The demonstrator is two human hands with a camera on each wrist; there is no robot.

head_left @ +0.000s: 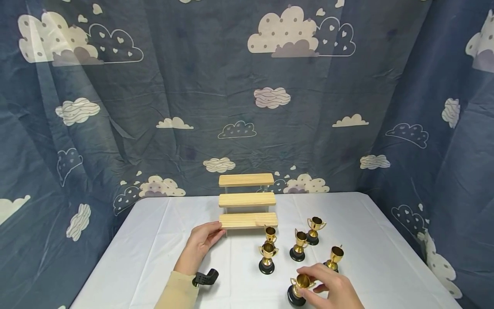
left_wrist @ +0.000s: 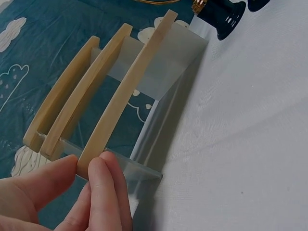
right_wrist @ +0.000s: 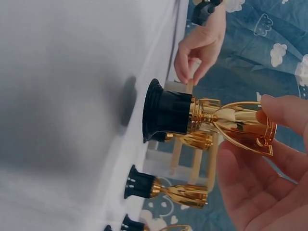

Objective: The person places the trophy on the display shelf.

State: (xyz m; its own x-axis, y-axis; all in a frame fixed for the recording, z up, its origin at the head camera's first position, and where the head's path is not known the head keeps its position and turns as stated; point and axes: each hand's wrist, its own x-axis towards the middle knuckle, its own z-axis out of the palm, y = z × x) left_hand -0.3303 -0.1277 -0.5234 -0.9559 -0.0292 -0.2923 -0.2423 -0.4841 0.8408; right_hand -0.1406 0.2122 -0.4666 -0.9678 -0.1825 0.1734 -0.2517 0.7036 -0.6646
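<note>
My left hand (head_left: 198, 246) pinches the left end of the lowest step of a three-tier wooden display stand (head_left: 247, 199). In the left wrist view, thumb and fingers grip that wooden slat (left_wrist: 122, 98), above a clear side panel. At the front right, my right hand (head_left: 333, 286) holds a small gold trophy cup (right_wrist: 240, 122) by its rim and handle. Its black base (head_left: 295, 297) is tilted and, in the right wrist view, seems lifted off the cloth, apart from its shadow. Another trophy (head_left: 335, 255) stands just behind my right hand, partly hidden by it.
Several more gold trophies stand on the white-covered table (head_left: 135, 257): one trophy (head_left: 267, 257) in front of the stand, others such as this trophy (head_left: 299, 245) to its right. A dark blue cloud-print curtain (head_left: 193, 98) hangs close behind the stand and along both sides.
</note>
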